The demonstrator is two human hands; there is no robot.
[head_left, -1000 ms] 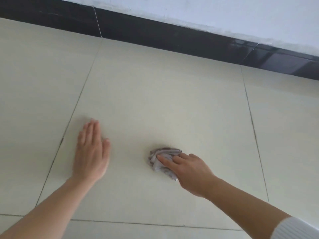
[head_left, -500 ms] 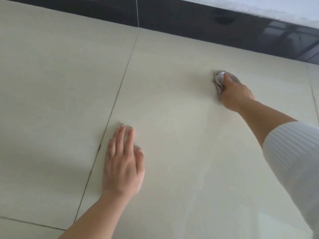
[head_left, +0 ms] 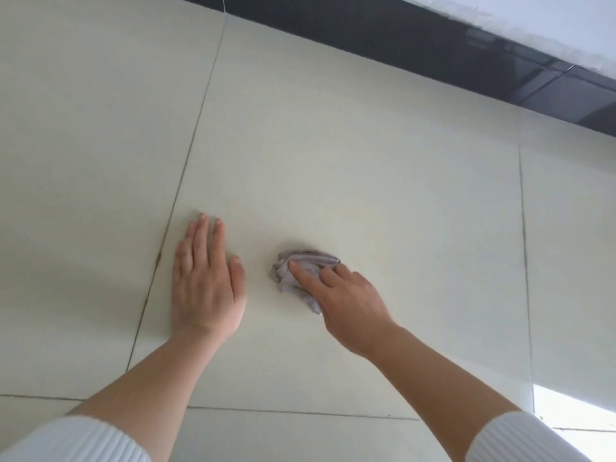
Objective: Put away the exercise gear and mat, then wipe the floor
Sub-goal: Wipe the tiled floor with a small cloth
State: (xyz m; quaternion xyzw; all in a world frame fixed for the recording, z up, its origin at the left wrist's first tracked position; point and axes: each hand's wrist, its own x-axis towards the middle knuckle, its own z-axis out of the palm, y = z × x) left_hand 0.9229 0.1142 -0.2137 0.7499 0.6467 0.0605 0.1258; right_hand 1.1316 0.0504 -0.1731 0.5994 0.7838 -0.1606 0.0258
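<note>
A crumpled grey cloth (head_left: 300, 266) lies on the pale tiled floor (head_left: 366, 161) near the middle of the view. My right hand (head_left: 346, 301) holds it, fingers curled over the cloth and pressing it to the tile. My left hand (head_left: 203, 281) rests flat on the floor just left of the cloth, fingers straight and together, beside a tile joint. Part of the cloth is hidden under my right hand. No exercise gear or mat is in view.
A black skirting board (head_left: 433, 51) runs along the far edge of the floor below a white wall (head_left: 550, 25). Dark grout lines (head_left: 186, 161) cross the tiles. A bright patch of light (head_left: 573, 411) falls at the lower right.
My right hand has drawn the cloth back from the far spot near the skirting to a place close beside my left hand. My left hand stays flat on the floor.
</note>
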